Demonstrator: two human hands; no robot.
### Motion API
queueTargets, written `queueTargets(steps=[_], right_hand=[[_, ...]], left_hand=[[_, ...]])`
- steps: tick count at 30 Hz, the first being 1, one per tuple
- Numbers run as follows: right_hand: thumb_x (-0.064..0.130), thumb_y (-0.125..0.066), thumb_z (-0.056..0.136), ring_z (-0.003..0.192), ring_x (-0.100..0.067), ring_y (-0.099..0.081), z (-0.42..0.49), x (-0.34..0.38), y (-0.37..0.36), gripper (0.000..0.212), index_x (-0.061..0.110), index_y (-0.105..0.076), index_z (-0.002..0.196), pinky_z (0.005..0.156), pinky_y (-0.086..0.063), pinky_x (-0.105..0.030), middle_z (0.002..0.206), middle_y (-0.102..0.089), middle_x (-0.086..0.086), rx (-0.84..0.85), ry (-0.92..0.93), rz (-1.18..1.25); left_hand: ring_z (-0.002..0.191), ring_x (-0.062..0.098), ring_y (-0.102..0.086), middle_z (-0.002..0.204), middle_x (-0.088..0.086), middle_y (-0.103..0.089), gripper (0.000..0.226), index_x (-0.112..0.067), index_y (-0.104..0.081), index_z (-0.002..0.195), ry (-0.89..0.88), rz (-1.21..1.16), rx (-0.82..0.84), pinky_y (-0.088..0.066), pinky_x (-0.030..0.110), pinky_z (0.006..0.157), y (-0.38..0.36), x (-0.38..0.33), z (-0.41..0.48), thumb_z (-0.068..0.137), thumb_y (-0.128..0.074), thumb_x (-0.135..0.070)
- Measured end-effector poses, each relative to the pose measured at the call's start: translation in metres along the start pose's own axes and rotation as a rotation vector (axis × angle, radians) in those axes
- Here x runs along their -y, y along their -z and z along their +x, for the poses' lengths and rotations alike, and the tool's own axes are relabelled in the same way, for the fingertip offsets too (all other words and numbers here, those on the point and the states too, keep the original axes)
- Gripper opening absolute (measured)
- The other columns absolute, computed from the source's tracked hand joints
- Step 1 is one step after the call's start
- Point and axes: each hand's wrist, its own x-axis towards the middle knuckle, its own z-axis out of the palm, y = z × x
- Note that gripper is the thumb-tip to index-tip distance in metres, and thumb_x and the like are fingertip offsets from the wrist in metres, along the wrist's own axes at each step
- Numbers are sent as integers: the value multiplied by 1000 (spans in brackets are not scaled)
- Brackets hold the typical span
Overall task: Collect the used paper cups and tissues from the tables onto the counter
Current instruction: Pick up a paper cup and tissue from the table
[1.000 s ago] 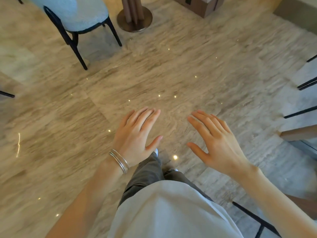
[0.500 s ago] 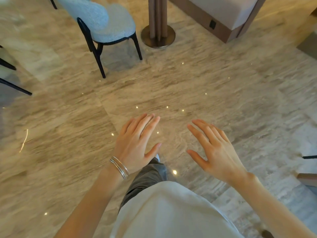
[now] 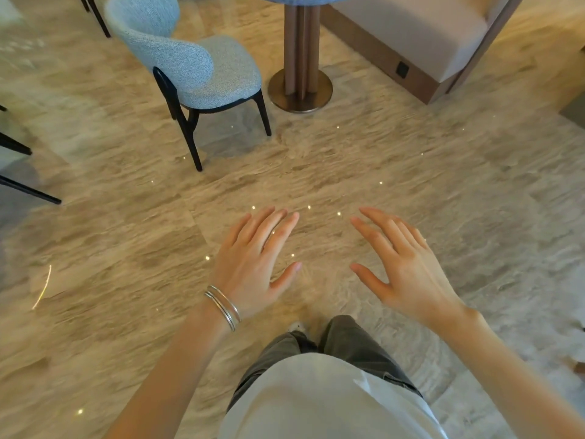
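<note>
Marble floor (image 3: 126, 248) fills the view. A padded bench (image 3: 411, 30) sits far right, and a blue chair (image 3: 202, 71) stands beside the desk (image 3: 300, 52). Its top is cropped, so cups and tissues cannot be seen. Left hand (image 3: 253, 267) and right hand (image 3: 408, 274) hover palms-down, each grip released and empty. Bangles (image 3: 223, 307) ring the left wrist.

Left hand (image 3: 253, 267), right hand (image 3: 408, 270) outstretched, empty

Premises appear to be a café or lounge seating area. Polished stone-pattern floor (image 3: 411, 160) throughout; a pale blue upholstered chair (image 3: 202, 71) on dark legs stands beside a pedestal desk (image 3: 300, 58) with round metal base. A cushioned bench (image 3: 411, 30) with wood-trimmed plinth runs just behind.
</note>
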Motion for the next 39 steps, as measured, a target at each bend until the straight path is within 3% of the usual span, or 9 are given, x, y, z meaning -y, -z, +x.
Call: queueTargets(steps=[12,20,26,33,39], right_hand=[[42,-50,88,131,-19,-35,115,-106,-29,57,13,-40,136,103,-38,-40,138,-45,-7,100,66,-7],[44,-47,89,132,-21,-36,245,-202,1,56,14,-41,136,104,-37,-45,139,-44,-9,85,106,-9],[42,-51,89,135,-22,-31,325,-250,6,57,12,-41,137,106,-32,-39,143,-40,-9,50,114,-3],[44,-48,88,130,-25,-39,417,-289,-26,58,16,-39,137,99,-40,-42,142,-41,-10,75,70,-4],[46,-46,87,127,-24,-41,527,-308,-24,59,18,-39,138,98,-37,-37,143,-39,-9,46,20,-33]], left_hand=[[131,24,-38,139,5,-45,64,-15,-36,140,1,6,94,-35,48,105,-38,42,141,89,-35,-53],[131,25,-38,139,8,-45,63,-15,-34,140,17,15,-1,-34,47,105,-21,69,297,88,-36,-51],[131,25,-37,139,8,-45,63,-12,-39,138,44,22,-37,-31,43,106,-15,99,377,88,-38,-49],[131,23,-37,139,6,-45,62,-14,-38,139,18,44,-9,-30,41,107,-27,173,457,89,-37,-50],[132,24,-36,141,6,-43,62,-15,-36,141,-7,52,-16,-32,45,106,-7,257,547,90,-35,-51]])
